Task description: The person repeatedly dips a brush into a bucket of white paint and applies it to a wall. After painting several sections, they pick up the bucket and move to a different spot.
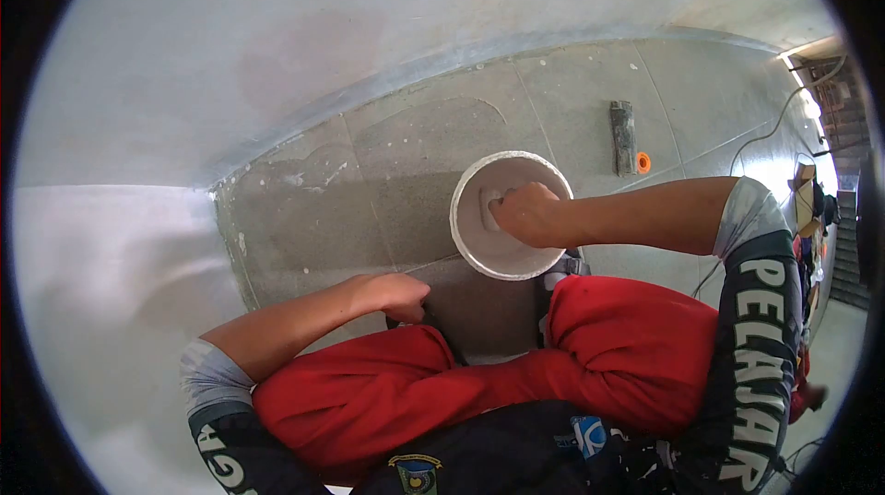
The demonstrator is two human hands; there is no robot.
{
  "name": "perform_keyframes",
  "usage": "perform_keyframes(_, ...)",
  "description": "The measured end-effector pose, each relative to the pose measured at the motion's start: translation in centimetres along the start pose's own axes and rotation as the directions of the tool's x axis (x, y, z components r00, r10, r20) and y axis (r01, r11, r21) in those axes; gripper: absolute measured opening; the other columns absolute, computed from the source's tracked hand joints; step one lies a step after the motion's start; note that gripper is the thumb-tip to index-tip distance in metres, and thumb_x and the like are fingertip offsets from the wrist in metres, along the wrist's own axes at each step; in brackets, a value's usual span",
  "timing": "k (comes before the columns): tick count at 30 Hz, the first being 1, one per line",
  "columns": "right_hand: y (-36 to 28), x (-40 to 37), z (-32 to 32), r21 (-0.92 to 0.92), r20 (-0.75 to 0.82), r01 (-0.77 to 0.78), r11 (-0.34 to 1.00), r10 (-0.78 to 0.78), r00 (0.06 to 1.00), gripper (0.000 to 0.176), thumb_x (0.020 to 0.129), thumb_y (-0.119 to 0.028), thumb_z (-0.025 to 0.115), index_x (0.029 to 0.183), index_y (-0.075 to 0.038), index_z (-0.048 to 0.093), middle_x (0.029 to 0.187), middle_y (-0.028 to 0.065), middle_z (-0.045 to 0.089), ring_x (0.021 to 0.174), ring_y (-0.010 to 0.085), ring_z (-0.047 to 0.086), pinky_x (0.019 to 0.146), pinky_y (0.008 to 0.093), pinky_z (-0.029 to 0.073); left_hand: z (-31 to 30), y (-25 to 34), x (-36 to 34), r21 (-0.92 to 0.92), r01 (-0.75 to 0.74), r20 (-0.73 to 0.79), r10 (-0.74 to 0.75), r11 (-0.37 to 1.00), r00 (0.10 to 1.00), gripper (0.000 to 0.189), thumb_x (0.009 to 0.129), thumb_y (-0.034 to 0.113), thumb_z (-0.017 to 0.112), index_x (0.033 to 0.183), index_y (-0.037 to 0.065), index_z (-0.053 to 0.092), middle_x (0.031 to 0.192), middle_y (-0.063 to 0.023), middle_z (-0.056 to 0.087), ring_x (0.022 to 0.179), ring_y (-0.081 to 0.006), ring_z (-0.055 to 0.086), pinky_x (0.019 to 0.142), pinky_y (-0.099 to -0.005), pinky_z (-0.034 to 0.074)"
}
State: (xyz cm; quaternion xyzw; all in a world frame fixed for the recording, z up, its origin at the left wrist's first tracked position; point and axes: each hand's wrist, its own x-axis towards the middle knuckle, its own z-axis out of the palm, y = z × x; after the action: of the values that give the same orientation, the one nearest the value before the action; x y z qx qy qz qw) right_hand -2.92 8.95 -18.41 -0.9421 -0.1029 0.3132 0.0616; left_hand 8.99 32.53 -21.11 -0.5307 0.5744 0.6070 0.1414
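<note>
A white bucket (468,251) with a pale, crusted rim stands on the floor tiles between my knees. My right hand (533,217) reaches inside it, its fingers closed round a pale object (489,209) whose kind I cannot make out. Part of that object is hidden by the fingers. My left hand (401,295) is curled closed above my left knee, to the left of the bucket. Whatever it may hold is hidden from view.
Beyond the bucket lies a long dark grey block-like tool (623,137) beside an orange ring-shaped roll (643,162). Pale walls (304,43) border the tiled floor ahead and to the left. A cable (782,122) runs along the right, near assorted clutter.
</note>
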Motion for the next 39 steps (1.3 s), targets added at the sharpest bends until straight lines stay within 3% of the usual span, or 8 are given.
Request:
perform_keyframes(11,0.4,0.5,0.2,-0.032,0.014,0.008,0.999,-0.007,1.0,0.024,0.082,-0.008,0.055,0.103,0.002,0.055,0.088,0.0211,0.065,0.083,0.0336,0.067,0.067,0.0439,0.054,0.0,0.0,-0.2,0.011,0.008,-0.016,-0.008,1.0,1.0,0.03,0.072,0.019,0.053,0.084,-0.006,0.064,0.082,-0.0285,0.062,0.077,-0.0414,0.063,0.067,-0.0482,0.047)
perform_keyframes(15,0.5,0.0,-1.9,0.09,0.035,-0.036,0.995,0.033,0.999,0.024,0.078,-0.006,0.058,0.1,0.004,0.06,0.092,0.0211,0.066,0.086,0.0342,0.067,0.07,0.0436,0.054,-0.5,0.6,-0.5,0.011,0.012,-0.003,-0.012,1.0,1.0,0.03,0.072,0.02,0.053,0.083,-0.006,0.064,0.081,-0.0289,0.061,0.077,-0.0418,0.062,0.067,-0.048,0.047)
perform_keyframes(18,1.2,0.5,-2.7,0.201,0.024,-0.069,0.977,0.065,0.998,0.02,0.074,-0.003,0.06,0.092,0.005,0.065,0.091,0.0222,0.067,0.09,0.0357,0.066,0.073,0.0434,0.054,-0.1,0.1,-0.2,0.009,0.047,0.019,-0.047,0.999,0.999,0.033,0.069,0.019,0.055,0.091,-0.003,0.068,0.093,-0.0252,0.065,0.09,-0.0385,0.063,0.076,-0.0453,0.05)
perform_keyframes(20,1.8,0.5,-2.8,0.235,-0.015,-0.074,0.969,0.08,0.997,0.018,0.073,-0.002,0.059,0.089,0.005,0.066,0.091,0.0229,0.067,0.091,0.0368,0.065,0.075,0.0439,0.053,0.3,-0.4,-0.1,-0.017,-0.026,-0.043,0.025,1.0,0.999,0.03,0.071,0.019,0.054,0.082,-0.007,0.065,0.082,-0.0292,0.062,0.075,-0.0417,0.063,0.065,-0.0481,0.047)
perform_keyframes(22,1.6,-0.3,-4.7,0.269,0.161,-0.18,0.946,0.14,0.977,0.042,0.081,-0.007,0.05,0.121,0.007,0.048,0.11,0.0272,0.06,0.109,0.0371,0.057,0.09,0.0459,0.046,0.4,-0.5,-0.1,-0.016,-0.023,-0.033,0.022,1.0,0.999,0.03,0.071,0.019,0.054,0.083,-0.006,0.065,0.082,-0.0291,0.062,0.076,-0.0414,0.063,0.066,-0.0481,0.048)
perform_keyframes(25,1.3,-0.8,-3.5,0.252,-0.018,-0.149,0.956,0.159,0.987,0.035,0.072,0.0,0.06,0.106,0.009,0.059,0.097,0.0232,0.066,0.092,0.0368,0.066,0.075,0.0449,0.053,0.0,0.0,-0.4,-0.015,-0.007,-0.023,0.007,1.0,1.0,0.03,0.071,0.02,0.055,0.083,-0.006,0.065,0.082,-0.0287,0.062,0.077,-0.0409,0.063,0.066,-0.048,0.048)
perform_keyframes(28,1.0,-0.3,-3.2,0.115,0.162,-0.093,0.989,0.073,0.984,0.038,0.078,-0.004,0.055,0.115,0.005,0.05,0.095,0.0251,0.064,0.094,0.037,0.064,0.078,0.0457,0.052,-0.6,0.6,-0.5,-0.015,0.023,-0.015,-0.023,1.0,1.0,0.031,0.071,0.021,0.055,0.083,-0.006,0.065,0.082,-0.0283,0.062,0.078,-0.0406,0.063,0.067,-0.0478,0.048)
perform_keyframes(39,1.1,0.0,0.0,0.088,0.008,0.005,0.996,-0.006,1.0,0.029,0.077,-0.005,0.059,0.105,0.004,0.053,0.088,0.022,0.065,0.086,0.0356,0.066,0.07,0.0453,0.053,0.0,0.0,-0.1,-0.023,0.006,0.007,-0.006,1.0,1.0,0.032,0.073,0.021,0.054,0.084,-0.007,0.066,0.084,-0.0285,0.063,0.08,-0.0415,0.063,0.069,-0.0482,0.048)
